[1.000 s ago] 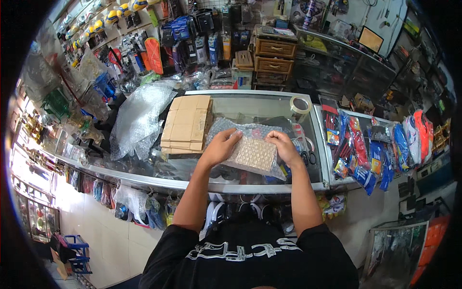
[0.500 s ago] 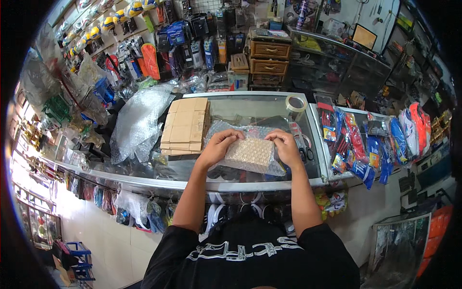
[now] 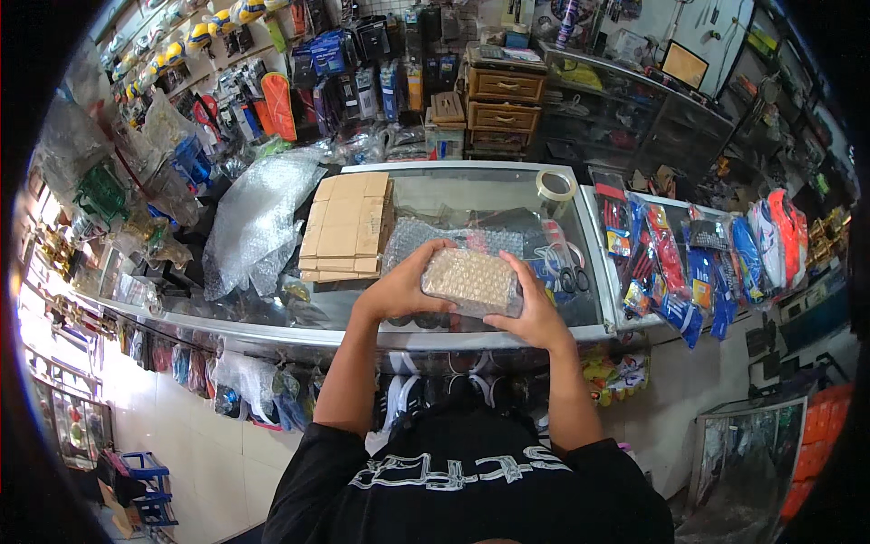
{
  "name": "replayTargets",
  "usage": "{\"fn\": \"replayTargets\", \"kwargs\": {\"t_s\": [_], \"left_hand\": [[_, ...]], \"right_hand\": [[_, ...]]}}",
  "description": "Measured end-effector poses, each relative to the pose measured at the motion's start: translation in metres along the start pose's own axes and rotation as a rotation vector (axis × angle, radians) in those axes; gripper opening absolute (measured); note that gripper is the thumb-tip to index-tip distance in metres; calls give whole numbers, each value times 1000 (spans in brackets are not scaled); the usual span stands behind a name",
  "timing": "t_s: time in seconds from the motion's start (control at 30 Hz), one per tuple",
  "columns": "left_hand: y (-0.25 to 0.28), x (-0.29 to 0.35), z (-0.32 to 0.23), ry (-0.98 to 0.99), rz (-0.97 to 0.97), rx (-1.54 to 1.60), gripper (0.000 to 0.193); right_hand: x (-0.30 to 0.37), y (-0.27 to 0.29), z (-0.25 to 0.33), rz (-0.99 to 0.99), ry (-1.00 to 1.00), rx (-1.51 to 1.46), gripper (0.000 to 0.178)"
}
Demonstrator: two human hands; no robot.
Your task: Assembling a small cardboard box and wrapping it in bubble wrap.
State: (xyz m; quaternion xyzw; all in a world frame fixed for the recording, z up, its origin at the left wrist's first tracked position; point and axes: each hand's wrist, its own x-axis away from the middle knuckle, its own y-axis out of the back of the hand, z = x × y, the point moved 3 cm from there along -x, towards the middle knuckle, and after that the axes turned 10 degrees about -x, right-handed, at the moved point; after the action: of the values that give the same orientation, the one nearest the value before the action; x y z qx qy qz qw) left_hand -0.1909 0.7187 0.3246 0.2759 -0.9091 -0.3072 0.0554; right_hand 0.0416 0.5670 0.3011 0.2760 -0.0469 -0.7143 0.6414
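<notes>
Between my two hands is a small brown box wrapped in bubble wrap [image 3: 471, 279]. My left hand [image 3: 410, 286] grips its left end, with the thumb along the near side. My right hand [image 3: 531, 306] closes round the right end, fingers over the far corner and thumb at the near edge. Beyond the box, more bubble wrap [image 3: 412, 238] lies on the glass counter [image 3: 435, 192]. A stack of folded brown cardboard [image 3: 346, 222] rests left of my hands. The underside of the wrapped box is hidden.
Scissors [image 3: 574, 279] and a roll of tape [image 3: 555, 187] lie on the counter's right side. A large sheet of bubble wrap [image 3: 258, 222] spreads at the left. Packaged sports goods [image 3: 698, 263] cover the right-hand counter. A wooden drawer unit [image 3: 507, 88] stands behind.
The bubble wrap that stuck out round the box is now folded close about it. My hands have moved from its far edge to grip both ends, and the box appears raised.
</notes>
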Motion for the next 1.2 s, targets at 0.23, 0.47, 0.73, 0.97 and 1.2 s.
{"fn": "replayTargets", "kwargs": {"t_s": [0.23,0.47,0.73,0.97,1.2], "left_hand": [[5,3,-2,68,-10,-120,105],[12,-20,8,171,87,-41,104],[26,-42,1,420,184,-184,111],[24,-30,33,342,-67,-146,86],[2,-4,15,108,-307,-7,73]], "right_hand": [[0,4,2,-21,-42,-95,107],[-11,7,-21,-94,-121,-117,92],[-34,10,-57,-118,-340,-255,76],[-41,11,-89,-336,-368,68,63],[-42,11,-35,-339,-252,-119,74]]}}
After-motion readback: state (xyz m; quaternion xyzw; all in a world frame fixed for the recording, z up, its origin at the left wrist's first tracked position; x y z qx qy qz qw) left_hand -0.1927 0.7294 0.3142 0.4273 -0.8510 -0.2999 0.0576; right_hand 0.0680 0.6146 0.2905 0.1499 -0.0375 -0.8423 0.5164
